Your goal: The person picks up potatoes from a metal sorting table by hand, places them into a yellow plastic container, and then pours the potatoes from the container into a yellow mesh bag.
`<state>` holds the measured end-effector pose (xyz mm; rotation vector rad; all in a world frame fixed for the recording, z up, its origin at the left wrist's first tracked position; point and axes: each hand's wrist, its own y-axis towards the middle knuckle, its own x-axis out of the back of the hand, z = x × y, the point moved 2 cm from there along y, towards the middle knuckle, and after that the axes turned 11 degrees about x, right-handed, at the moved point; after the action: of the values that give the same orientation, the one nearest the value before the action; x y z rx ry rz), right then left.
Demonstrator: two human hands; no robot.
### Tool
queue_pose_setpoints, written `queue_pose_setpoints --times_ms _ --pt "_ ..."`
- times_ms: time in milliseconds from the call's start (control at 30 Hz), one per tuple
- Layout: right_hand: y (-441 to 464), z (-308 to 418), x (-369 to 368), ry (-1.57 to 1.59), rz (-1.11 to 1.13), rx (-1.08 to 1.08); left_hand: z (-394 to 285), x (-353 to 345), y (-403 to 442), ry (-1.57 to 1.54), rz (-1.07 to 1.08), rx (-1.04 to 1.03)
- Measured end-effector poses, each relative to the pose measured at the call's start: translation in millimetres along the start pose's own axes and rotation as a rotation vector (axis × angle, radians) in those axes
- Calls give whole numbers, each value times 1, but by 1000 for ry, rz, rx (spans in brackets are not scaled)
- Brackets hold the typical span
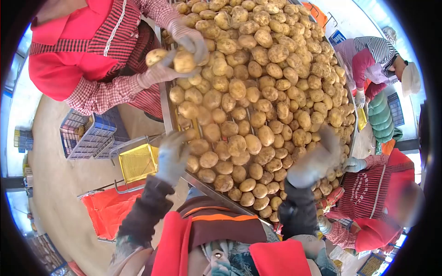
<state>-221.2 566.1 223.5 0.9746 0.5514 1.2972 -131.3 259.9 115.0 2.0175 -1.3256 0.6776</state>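
A sorting table is heaped with brown, dusty potatoes [237,145]. My left hand [171,158], in a pale grey glove, is at the table's left metal edge beside the nearest potatoes. Its fingers look stretched out and slightly apart, with no potato visible in them. Over the right part of the heap is my right hand [313,161], also gloved and smeared by motion. Whether it touches or holds a potato, I cannot tell.
A co-worker's gloved hands [177,62] hold potatoes at upper left. Other people work along the right side. Blue crates [87,133], a yellow mesh basket [138,162] and a red bag [110,207] on a metal frame stand left of the table.
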Motion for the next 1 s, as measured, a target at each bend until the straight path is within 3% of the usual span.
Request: queue_pose_setpoints --times_ms 67,100,133,200,233,300,333,400,433,467,500,533,567,667,767,800,867,1000 --pt "-32 -53 -24 -224 589 -501 -35 -25 36 27 270 -25" --pt "-39 -59 -47 -198 729 -435 -45 -36 48 67 402 -24" --pt "-51 -58 -76 -170 871 -371 -46 -48 54 74 400 -17" --pt "-82 -54 -110 -264 853 -101 -42 -72 57 478 470 -137" --pt "-88 -56 -105 -255 854 -102 -40 -75 53 496 525 -117" --pt "-97 -59 -101 -381 1129 50 -32 -66 36 347 513 -68" --pt "-81 -50 -101 -364 1137 54 -25 -58 23 188 500 -14" --pt "-54 -47 -101 -425 1664 -273 -4 -44 16 129 468 -75" --pt "-47 -54 -103 -404 1483 -284 2 -36 17 264 369 -96" --pt "-50 -63 -116 -397 1490 -279 6 -31 18 397 269 -118" --pt "-55 -75 -135 -405 1353 -163 4 -22 20 394 55 -118" --pt "-61 -83 -153 -409 1213 -52 8 -23 27 397 49 -109" --pt "-70 -82 -174 -402 1217 -49 14 -25 37 465 42 -101" --pt "-88 -85 -207 -652 1341 -224 28 -42 70 606 104 -37" --pt "-82 -98 -176 -249 1082 -273 41 -52 82 665 197 38" --pt "-74 -92 -164 -254 1081 -271 45 -50 84 664 223 57" --pt "-63 -76 -138 540 404 -1187 30 -32 88 628 286 67" --pt "-79 -39 -103 783 416 -934 27 -26 95 591 391 159"
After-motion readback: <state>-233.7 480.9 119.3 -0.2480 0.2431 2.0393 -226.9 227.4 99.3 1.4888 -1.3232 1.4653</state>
